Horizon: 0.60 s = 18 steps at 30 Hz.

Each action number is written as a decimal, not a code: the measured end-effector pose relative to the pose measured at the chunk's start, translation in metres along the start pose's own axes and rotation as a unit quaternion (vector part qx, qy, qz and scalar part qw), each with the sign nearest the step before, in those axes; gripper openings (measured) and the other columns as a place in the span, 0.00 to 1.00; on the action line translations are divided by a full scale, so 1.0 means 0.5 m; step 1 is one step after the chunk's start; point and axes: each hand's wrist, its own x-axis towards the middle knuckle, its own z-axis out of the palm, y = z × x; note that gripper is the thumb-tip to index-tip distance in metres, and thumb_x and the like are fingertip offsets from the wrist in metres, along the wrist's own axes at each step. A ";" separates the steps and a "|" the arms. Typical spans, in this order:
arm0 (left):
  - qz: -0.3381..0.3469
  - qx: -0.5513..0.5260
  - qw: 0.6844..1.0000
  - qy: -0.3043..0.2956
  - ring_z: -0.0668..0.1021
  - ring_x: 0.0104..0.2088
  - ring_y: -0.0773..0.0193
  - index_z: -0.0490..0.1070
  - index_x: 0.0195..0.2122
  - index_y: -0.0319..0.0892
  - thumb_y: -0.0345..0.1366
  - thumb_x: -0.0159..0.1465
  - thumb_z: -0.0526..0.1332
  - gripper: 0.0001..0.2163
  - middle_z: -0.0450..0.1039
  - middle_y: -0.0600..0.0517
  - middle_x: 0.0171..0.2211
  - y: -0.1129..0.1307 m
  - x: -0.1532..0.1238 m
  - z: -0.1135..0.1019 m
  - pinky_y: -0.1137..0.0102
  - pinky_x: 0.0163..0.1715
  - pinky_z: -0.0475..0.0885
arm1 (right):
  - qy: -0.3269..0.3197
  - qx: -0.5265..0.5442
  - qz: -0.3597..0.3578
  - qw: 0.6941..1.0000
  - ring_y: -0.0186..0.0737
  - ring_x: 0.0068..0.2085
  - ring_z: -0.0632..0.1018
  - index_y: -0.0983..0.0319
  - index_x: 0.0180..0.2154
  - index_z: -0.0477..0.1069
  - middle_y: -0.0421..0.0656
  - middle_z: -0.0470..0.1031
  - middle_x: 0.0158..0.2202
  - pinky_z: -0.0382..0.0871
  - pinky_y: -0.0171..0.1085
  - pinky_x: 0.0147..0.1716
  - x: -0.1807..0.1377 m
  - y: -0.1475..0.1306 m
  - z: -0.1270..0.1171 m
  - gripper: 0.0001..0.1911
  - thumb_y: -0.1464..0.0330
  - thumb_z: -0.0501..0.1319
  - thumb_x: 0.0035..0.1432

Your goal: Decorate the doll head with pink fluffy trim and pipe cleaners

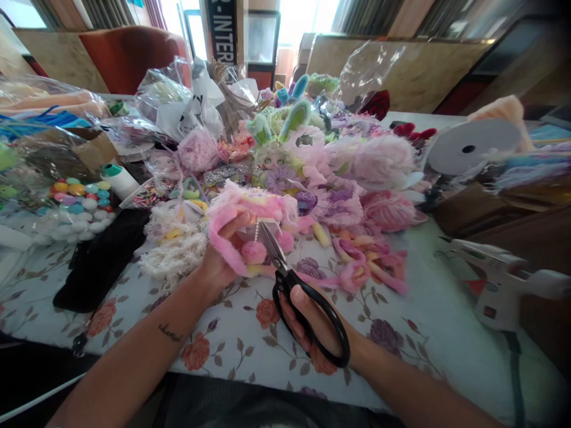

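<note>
My left hand [220, 257] is closed around a fluffy pink piece [250, 205] with white fringe, held up above the table. Two short strings of white beads hang from it, each ending in a pink pompom [253, 253]. In my right hand [316, 315] is a pair of scissors [285, 276], its black handles around my fingers. The blades point up and away from me, close to the beads between the pompoms; whether they touch anything I cannot tell. A pink and yellow fuzzy strip [352, 270] trails right along the tablecloth.
Behind my hands are heaped pink yarn balls [383, 160] and a doll with green bunny ears [272, 157]. To the left lie colourful pompoms [80, 202], a thread spool [119, 180] and black cloth [102, 261]. A glue gun [495, 279] and white reel [473, 145] are at right.
</note>
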 end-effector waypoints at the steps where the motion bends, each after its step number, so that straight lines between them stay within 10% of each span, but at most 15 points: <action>1: -0.011 -0.004 1.000 -0.011 0.81 0.31 0.54 0.74 0.32 0.42 0.38 0.56 0.68 0.06 0.79 0.48 0.31 0.001 0.000 -0.001 0.64 0.28 0.77 | 0.003 0.004 -0.005 1.000 0.26 0.12 0.59 0.60 0.20 0.57 0.34 0.56 0.14 0.53 0.29 0.12 0.000 0.000 -0.002 0.34 0.37 0.51 0.55; 18: -0.005 0.015 1.000 -0.006 0.81 0.31 0.51 0.75 0.34 0.40 0.39 0.57 0.67 0.08 0.79 0.45 0.33 -0.001 -0.001 -0.005 0.63 0.24 0.79 | -0.025 -0.064 -0.006 0.998 0.27 0.13 0.61 0.60 0.17 0.56 0.35 0.56 0.13 0.54 0.30 0.14 0.002 -0.018 -0.010 0.35 0.36 0.50 0.54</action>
